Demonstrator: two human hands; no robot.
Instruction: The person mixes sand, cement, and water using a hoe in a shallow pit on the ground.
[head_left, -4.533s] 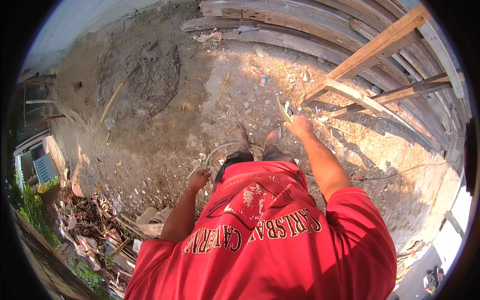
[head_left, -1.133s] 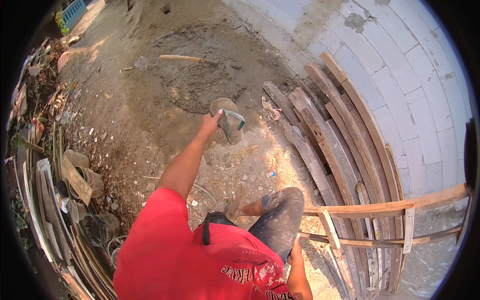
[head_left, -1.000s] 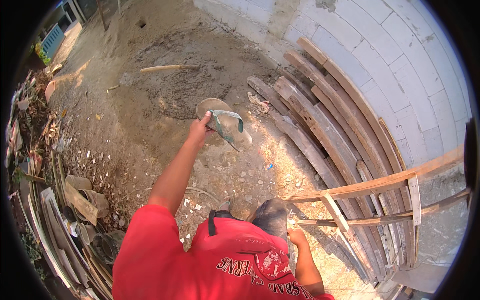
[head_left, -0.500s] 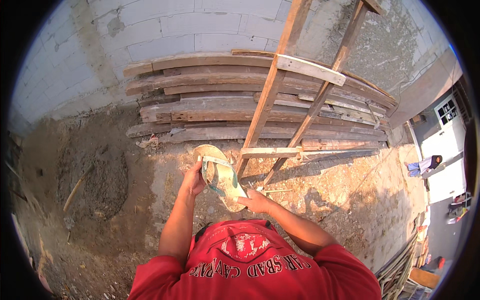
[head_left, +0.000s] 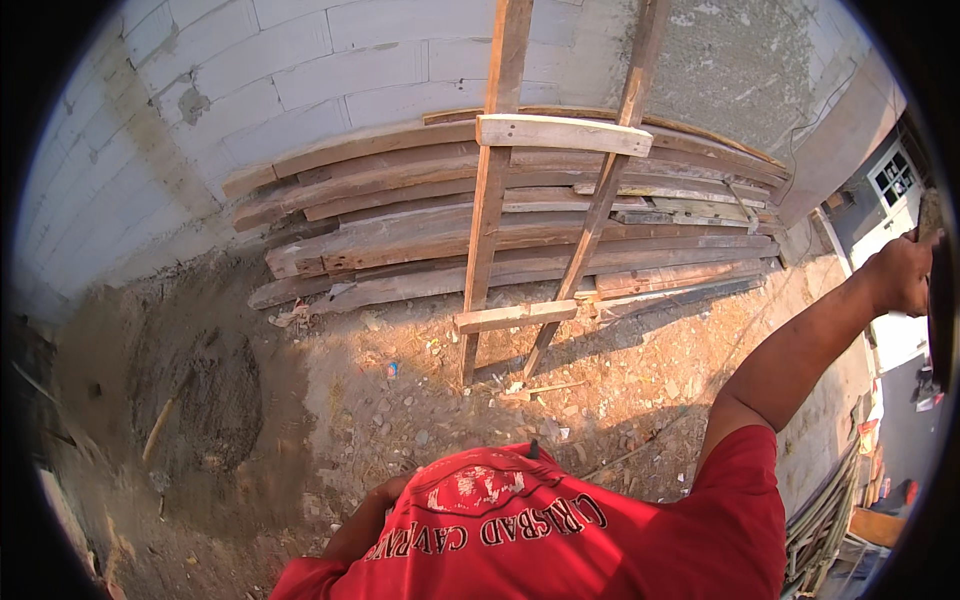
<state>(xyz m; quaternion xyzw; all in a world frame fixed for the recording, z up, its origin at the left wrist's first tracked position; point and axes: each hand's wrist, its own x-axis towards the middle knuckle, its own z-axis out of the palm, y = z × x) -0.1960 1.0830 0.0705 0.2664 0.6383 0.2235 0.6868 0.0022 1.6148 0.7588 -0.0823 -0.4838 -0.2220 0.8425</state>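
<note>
My right hand is raised at the far right, arm stretched out. Its fingers are curled around something brownish and dark at the picture's rim, too cut off and shaded to name. My left forearm is bent close against the red shirt; the left hand itself is hidden behind the shirt. The cream flip-flop with green straps seen earlier cannot be made out here.
A wooden ladder-like frame leans before stacked timber beams along a block wall. Wet mortar with a wooden handle in it lies left. Rubble covers the ground. Thin poles lie at right.
Both hands have left the flip-flop's earlier place in front of me. My right arm has swung up and far right. My left arm has drawn back toward the body.
</note>
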